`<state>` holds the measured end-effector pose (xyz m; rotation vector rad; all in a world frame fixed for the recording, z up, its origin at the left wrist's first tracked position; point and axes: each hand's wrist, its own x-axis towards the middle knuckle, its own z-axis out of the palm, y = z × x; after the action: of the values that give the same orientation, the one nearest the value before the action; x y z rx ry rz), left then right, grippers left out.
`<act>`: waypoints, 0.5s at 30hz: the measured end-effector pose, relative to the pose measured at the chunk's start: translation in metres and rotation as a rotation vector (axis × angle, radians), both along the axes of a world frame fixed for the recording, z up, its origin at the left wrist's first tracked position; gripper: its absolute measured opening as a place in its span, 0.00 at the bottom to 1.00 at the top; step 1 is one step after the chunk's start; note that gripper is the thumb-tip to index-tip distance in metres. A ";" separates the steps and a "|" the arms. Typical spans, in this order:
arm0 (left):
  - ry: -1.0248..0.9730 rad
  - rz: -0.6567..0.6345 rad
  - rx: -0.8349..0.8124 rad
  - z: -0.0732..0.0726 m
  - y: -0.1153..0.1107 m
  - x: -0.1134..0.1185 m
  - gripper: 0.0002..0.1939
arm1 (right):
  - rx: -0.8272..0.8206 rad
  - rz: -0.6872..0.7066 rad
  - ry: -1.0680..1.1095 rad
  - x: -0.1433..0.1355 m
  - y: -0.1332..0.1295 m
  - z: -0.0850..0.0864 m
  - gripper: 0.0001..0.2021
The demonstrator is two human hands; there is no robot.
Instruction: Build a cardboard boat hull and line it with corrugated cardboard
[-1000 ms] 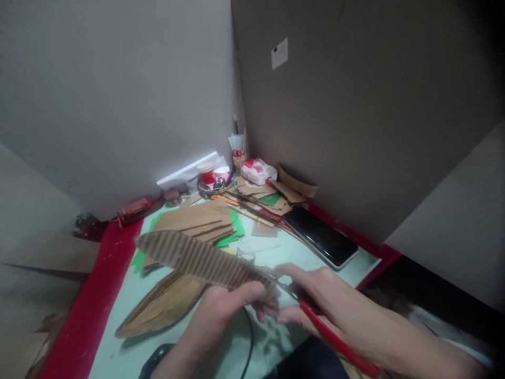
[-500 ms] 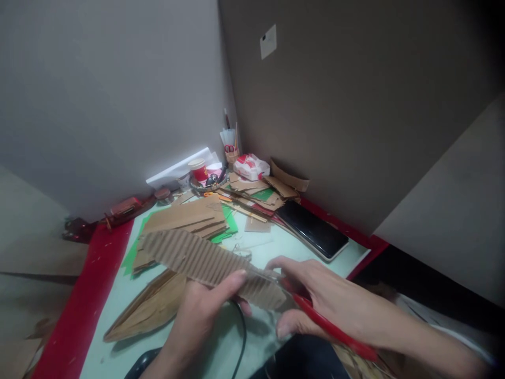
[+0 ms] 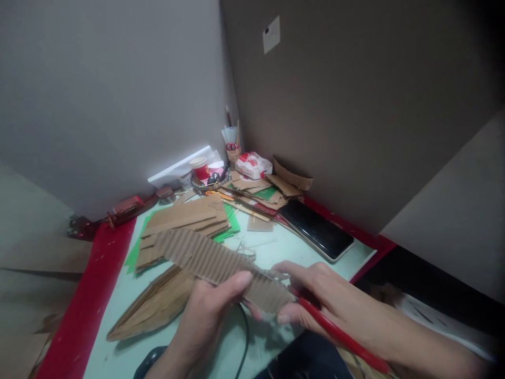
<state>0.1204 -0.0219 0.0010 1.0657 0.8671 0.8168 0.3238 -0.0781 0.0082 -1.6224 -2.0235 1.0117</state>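
A long corrugated cardboard piece (image 3: 213, 263) with its ridges facing up slants across the middle, above the table. My left hand (image 3: 215, 310) is closed on its near edge, thumb on top and fingers beneath. My right hand (image 3: 315, 292) grips a long red-handled tool (image 3: 339, 334) at the right end of that piece. The tool's working end lies along the cardboard's edge, partly behind my fingers, so its exact kind is unclear. Left of my left hand, a brown boat-shaped cardboard form (image 3: 152, 305) rests on the table.
Cut cardboard sheets (image 3: 181, 216) lie over green sheets (image 3: 232, 223) on the pale tabletop (image 3: 118, 295). A black phone (image 3: 317, 229) is at the right. Behind are a red cup (image 3: 200, 168), a tissue pack (image 3: 253, 165) and a pen holder (image 3: 233, 153). A dark cable (image 3: 246, 339) runs below my hands.
The view has shifted slightly. My right thumb has come closer to the cardboard's right end, and the hand looks more closed around the red tool. My left hand keeps its hold.
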 end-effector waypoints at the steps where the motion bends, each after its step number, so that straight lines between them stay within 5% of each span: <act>1: -0.017 -0.004 -0.021 0.000 0.000 0.000 0.06 | 0.010 0.008 0.004 0.000 0.000 0.000 0.27; 8: -0.004 0.002 -0.025 -0.001 -0.001 -0.001 0.07 | -0.038 0.017 0.032 -0.006 -0.002 0.002 0.23; 15: -0.046 0.071 -0.132 -0.003 -0.009 0.000 0.09 | -0.045 -0.008 -0.035 -0.007 -0.005 -0.005 0.29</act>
<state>0.1208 -0.0310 -0.0017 0.9014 0.9112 0.8290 0.3172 -0.0833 0.0036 -1.6818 -2.0288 1.0396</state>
